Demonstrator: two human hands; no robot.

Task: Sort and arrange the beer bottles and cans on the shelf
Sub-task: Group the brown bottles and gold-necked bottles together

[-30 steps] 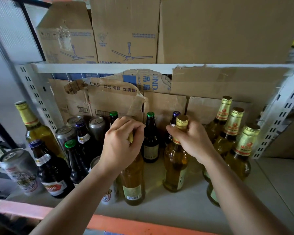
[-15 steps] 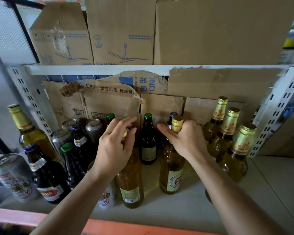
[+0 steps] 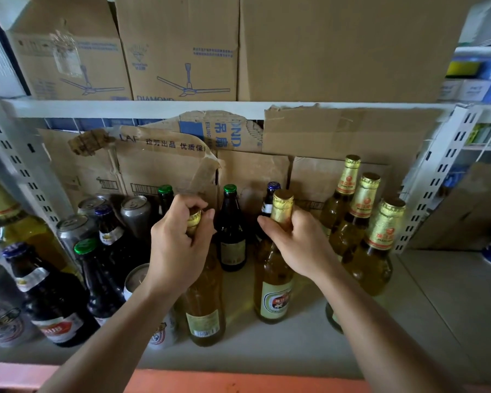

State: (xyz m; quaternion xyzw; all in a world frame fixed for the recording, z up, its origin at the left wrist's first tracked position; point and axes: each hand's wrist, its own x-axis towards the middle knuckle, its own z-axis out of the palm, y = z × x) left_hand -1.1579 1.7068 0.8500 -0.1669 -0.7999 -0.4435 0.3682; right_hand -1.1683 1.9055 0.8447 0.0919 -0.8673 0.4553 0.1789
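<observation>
Plain brown cardboard boxes (image 3: pixel 338 46), some printed with blue ceiling fans, fill the top level. Below them runs the pale, smooth shelf (image 3: pixel 437 293) with white slotted metal posts and an orange front edge. Torn cardboard (image 3: pixel 338 131), creased and ragged, lines its back. On the right stand three tall bottles (image 3: pixel 360 219) of clear glass filled with yellow beer, their necks wrapped in crinkled gold foil, packed close in a slanting row. Two more of the same kind stand upright mid-shelf, near each other but apart. The left bottle (image 3: pixel 204 302) sits directly under the left hand (image 3: pixel 176 251), whose fingers curl down over its foil top, hiding most of it. The right bottle (image 3: pixel 272 293) is gripped around the neck by the right hand (image 3: pixel 298 245), with the gold cap poking out above the fingers. Left of the hands cluster squat dark bottles (image 3: pixel 51 296) with blue and green caps. Among them are dull silver cans (image 3: pixel 135 214) with round, ringed tops. One more green-capped dark bottle (image 3: pixel 231 234) stands behind, between the two hands.
</observation>
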